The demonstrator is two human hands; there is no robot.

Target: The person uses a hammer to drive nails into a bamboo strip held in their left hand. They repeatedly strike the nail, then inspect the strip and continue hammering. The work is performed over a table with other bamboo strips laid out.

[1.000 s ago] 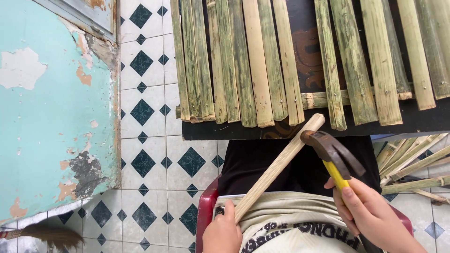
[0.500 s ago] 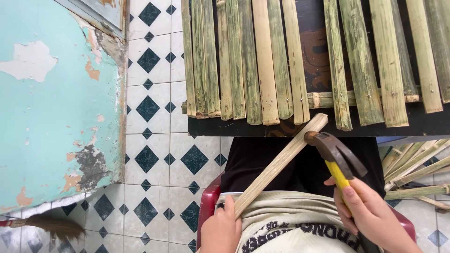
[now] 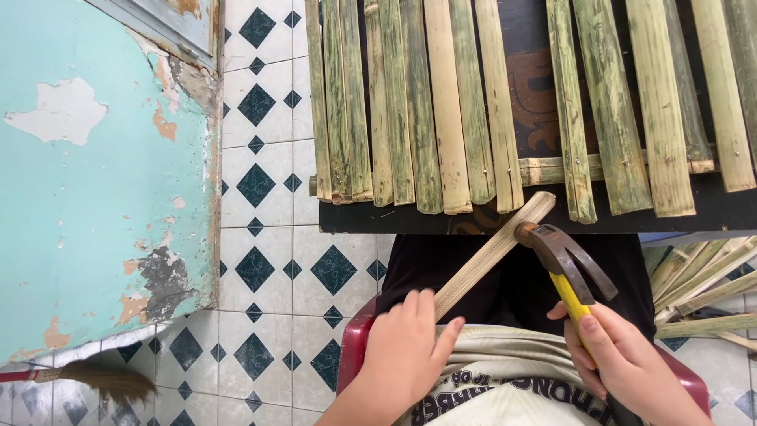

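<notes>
My left hand (image 3: 406, 351) grips the near end of a pale bamboo slat (image 3: 493, 252) that slants up to the right toward the dark table edge (image 3: 441, 221). My right hand (image 3: 623, 363) holds a claw hammer (image 3: 564, 264) by its yellow handle, and the rusty head rests against the slat's far end. On the table lies a panel of green and tan bamboo slats (image 3: 441, 102) nailed side by side to a cross slat (image 3: 552, 170).
Loose bamboo strips (image 3: 702, 284) lie on the floor at the right. A peeling turquoise wall (image 3: 95, 173) stands at the left above the diamond-patterned tile floor (image 3: 268, 260). A broom (image 3: 95, 383) lies at the lower left. I sit on a red stool (image 3: 355, 347).
The view has shifted a little. My left hand has slid slightly up the slat. The hammer head stays at the slat's far end.
</notes>
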